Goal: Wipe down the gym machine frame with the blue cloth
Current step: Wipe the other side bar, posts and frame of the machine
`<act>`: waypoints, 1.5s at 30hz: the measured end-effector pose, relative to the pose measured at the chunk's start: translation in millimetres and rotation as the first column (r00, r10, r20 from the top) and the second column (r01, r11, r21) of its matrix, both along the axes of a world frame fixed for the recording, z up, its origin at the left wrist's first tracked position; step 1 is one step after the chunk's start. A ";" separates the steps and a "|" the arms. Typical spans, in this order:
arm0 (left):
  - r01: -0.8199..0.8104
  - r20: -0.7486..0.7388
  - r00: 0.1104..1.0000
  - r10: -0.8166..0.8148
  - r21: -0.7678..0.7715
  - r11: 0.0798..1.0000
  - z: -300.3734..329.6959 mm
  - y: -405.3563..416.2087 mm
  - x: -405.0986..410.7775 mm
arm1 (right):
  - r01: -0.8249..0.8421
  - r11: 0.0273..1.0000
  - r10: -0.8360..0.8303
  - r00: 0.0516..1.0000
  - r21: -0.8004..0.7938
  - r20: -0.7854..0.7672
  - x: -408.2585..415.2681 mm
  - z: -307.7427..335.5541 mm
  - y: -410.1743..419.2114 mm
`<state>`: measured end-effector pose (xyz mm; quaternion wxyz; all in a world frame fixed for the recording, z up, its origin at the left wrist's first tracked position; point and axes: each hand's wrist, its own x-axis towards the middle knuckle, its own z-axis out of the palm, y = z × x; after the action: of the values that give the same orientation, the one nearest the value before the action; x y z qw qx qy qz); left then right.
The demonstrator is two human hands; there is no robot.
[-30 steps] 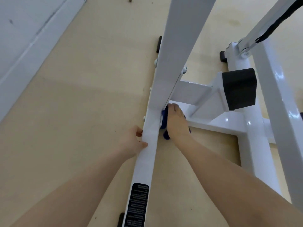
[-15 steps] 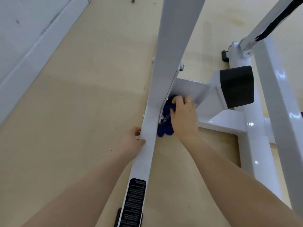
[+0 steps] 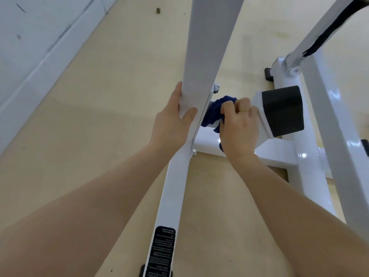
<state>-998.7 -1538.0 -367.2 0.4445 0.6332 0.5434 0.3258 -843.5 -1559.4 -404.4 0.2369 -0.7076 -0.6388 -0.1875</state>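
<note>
While the left hand (image 3: 169, 124) grasps the upright white metal frame post (image 3: 201, 76), right hand (image 3: 238, 128) fingers (image 3: 229, 108) clench the bunched blue cloth (image 3: 215, 110) against the crossbar (image 3: 207, 139) running rightward.

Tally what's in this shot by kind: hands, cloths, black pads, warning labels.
Hands: 2, left hand on the white frame, right hand gripping the cloth
Blue cloth: 1
Black pad: 1
Black label: 1
Total: 5

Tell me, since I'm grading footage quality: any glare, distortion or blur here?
Head view: bright glare spots on the glossy white metal frame; wide-angle bending curves the upright post; the black warning label's text is too blurred to read; the crumpled blue cloth stays fairly sharp.
</note>
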 end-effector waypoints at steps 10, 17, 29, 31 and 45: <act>0.093 -0.076 0.993 -0.096 -0.033 0.995 -6.6 -10.1 1.1 | -0.188 0.981 0.190 0.893 -0.045 0.407 33.9 13.6 -17.8; 0.092 0.001 0.996 -0.093 -0.144 0.985 -12.1 -28.0 4.9 | -0.156 0.895 0.401 0.690 -0.417 0.602 79.9 -20.7 -57.7; 0.297 -0.730 0.568 -0.380 -0.248 0.922 -70.5 -51.6 3.6 | -0.220 0.923 0.375 0.703 -0.316 0.605 99.3 -46.7 -60.1; 0.332 -0.753 0.522 -0.401 -0.255 0.908 -68.2 -48.8 0.1 | -0.072 0.850 0.396 0.739 -0.521 0.545 84.4 -56.5 -63.4; 0.405 -0.721 0.470 -0.509 -0.337 0.850 -66.6 -44.6 -11.2 | -0.277 0.755 0.637 0.528 -0.595 0.562 90.0 -84.6 -48.7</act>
<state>-1009.9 -1582.5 -433.8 0.2658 0.8037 0.5105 -0.1509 -753.4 -1608.2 -488.9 -0.1646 -0.4024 -0.8686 -0.2377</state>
